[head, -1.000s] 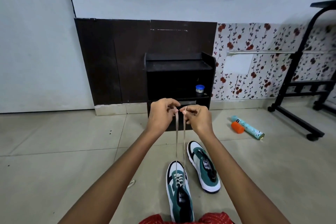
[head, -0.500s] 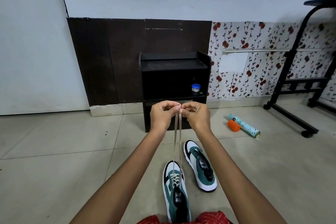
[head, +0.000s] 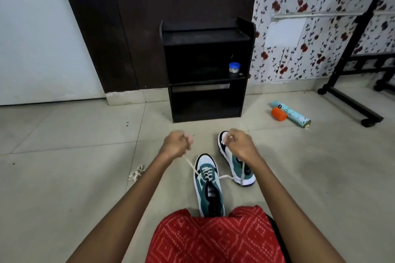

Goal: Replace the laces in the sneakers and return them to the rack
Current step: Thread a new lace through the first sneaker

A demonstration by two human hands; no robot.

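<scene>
Two green-and-white sneakers lie on the tiled floor in front of me. The near sneaker [head: 208, 186] has a white lace [head: 190, 165] threaded through its front eyelets. My left hand [head: 176, 144] pinches one end of that lace, up and to the left of the toe. My right hand [head: 240, 144] grips the other end over the far sneaker [head: 239, 168], which it partly hides. The two hands are spread apart. The black rack [head: 205, 70] stands against the wall behind them.
A loose bundle of white lace [head: 136, 174] lies on the floor left of my left arm. A small blue-lidded jar [head: 234, 69] sits on the rack's middle shelf. An orange cap [head: 279, 114] and teal tube [head: 291, 116] lie right; a black wheeled stand [head: 352, 100] beyond.
My hands came down from in front of the rack and moved apart, spreading the two lace ends sideways. The camera tilted downward.
</scene>
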